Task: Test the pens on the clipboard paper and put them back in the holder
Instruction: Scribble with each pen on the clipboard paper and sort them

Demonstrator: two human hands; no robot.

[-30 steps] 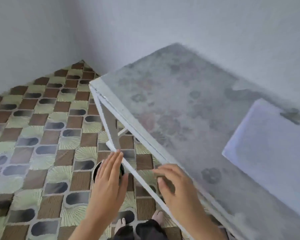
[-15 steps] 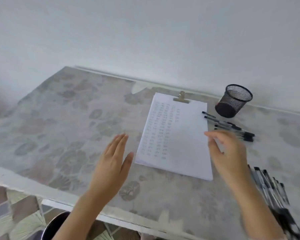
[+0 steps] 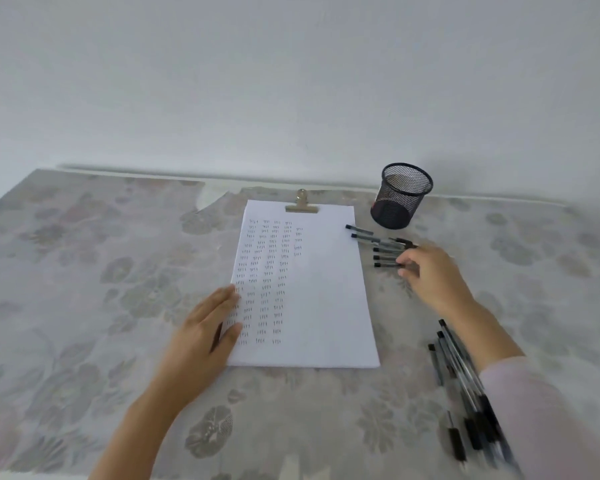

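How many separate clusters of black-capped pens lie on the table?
2. The far cluster lies between the white clipboard paper and the right hand, in front of the black mesh holder; the near cluster lies beside the forearm; the sleeve may hide more.

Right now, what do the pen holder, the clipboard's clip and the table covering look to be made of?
Pen holder: black wire mesh, probably metal; you see through its wall. Clip: brass-coloured metal, slight sheen. Table covering: faded floral sheet, likely vinyl or oilcloth; a torn edge at the back shows white beneath.
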